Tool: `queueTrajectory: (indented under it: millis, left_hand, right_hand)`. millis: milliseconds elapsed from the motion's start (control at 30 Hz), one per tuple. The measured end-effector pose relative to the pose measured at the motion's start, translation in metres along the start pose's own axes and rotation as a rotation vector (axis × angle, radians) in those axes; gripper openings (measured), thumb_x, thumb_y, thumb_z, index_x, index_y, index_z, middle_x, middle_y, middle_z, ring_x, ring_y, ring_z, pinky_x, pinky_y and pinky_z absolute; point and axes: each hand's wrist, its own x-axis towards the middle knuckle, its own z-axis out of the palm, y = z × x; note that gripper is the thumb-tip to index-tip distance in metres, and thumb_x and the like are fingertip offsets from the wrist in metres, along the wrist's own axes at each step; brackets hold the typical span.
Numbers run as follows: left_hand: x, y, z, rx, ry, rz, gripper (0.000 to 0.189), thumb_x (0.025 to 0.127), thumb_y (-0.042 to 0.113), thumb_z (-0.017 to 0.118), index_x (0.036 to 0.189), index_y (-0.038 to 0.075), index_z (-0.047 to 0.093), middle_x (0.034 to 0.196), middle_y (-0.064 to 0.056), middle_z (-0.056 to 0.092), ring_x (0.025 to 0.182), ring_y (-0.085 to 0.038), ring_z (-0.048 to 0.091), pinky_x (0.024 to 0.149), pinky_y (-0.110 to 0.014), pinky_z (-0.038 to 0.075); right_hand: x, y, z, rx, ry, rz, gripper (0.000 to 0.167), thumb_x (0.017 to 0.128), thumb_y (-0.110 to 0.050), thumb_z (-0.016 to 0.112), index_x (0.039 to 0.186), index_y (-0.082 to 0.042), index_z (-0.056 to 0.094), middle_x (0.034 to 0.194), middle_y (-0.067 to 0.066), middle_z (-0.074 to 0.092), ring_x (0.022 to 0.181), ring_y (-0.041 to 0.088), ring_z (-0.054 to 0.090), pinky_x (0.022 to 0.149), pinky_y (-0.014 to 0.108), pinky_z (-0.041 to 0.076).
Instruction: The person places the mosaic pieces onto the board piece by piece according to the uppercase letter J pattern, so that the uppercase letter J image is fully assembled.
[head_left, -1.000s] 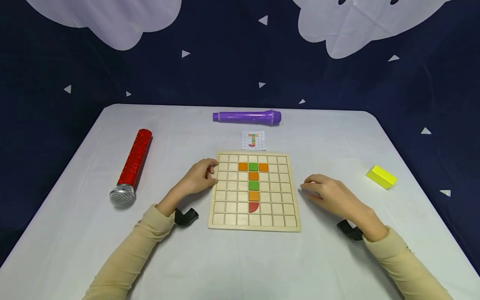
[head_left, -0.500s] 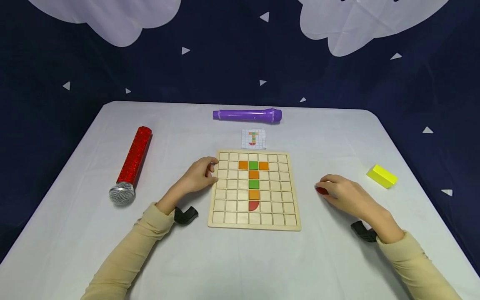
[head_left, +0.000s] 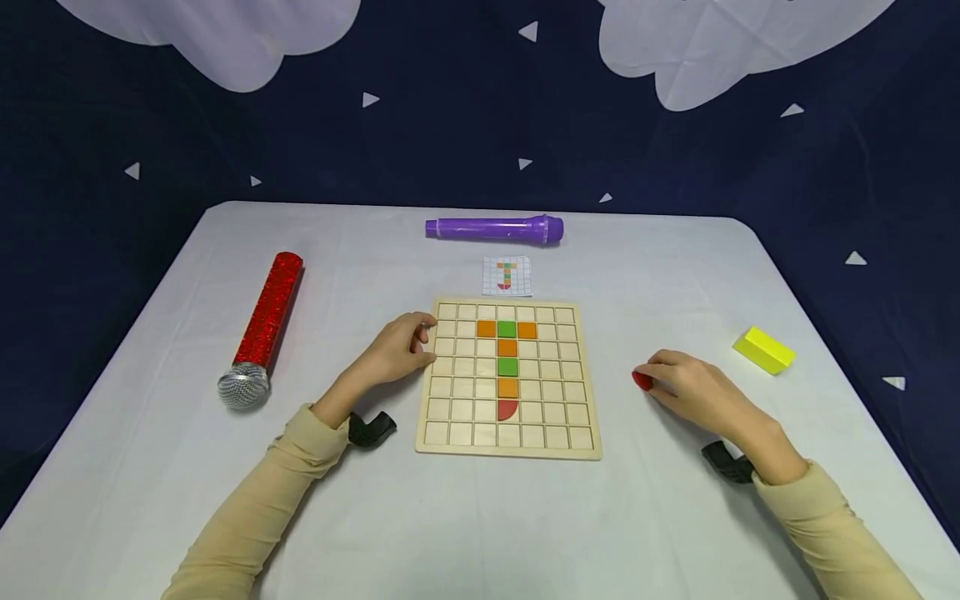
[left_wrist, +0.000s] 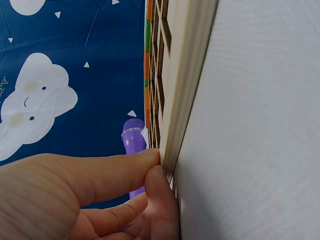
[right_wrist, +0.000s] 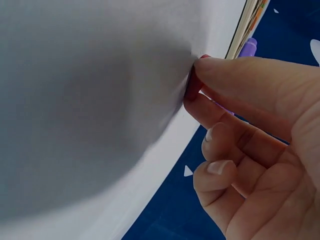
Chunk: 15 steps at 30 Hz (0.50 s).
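In the head view a square wooden grid board (head_left: 462, 433) carries orange and green square tiles and a red quarter-round tile (head_left: 507, 409) in a J-like arrangement. My left hand (head_left: 395, 348) touches the board's left edge with thumb and fingers set apart along it; the left wrist view shows the thumb tip (left_wrist: 151, 159) right at the rim. To the right of the board, my right hand (head_left: 686, 387) pinches a red tile (head_left: 642, 381) between thumb and index finger, low over the table. The fingers hide part of this tile (right_wrist: 194, 86) in the right wrist view.
A printed pattern card (head_left: 492, 277) lies behind the board, with a purple toy microphone (head_left: 487, 230) beyond it. A red glittery microphone (head_left: 270, 321) is on the left, a yellow block (head_left: 763, 350) on the right. Black straps sit at both wrists.
My right hand has drawn back rightward from near the board, and the red tile in its fingers has come into sight and turned slightly. The left hand stays at the board's edge.
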Motion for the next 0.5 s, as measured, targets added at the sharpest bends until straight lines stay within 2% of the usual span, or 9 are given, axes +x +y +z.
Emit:
queueTrajectory:
  millis: [500]
  left_hand:
    - [0.0,0.0,0.0,-0.002,-0.001,-0.004,0.05,0.083,0.004,0.065,0.129,-0.006,0.046,0.093,-0.012,0.052,0.075,-0.016,0.05,0.068,-0.026,0.04]
  right_hand:
    - [0.011,-0.015,0.003,-0.008,0.145,-0.051,0.023,0.065,-0.001,0.079,0.087,-0.003,0.072,0.08,0.005,0.065,0.069,0.014,0.06,0.057,0.03,0.05]
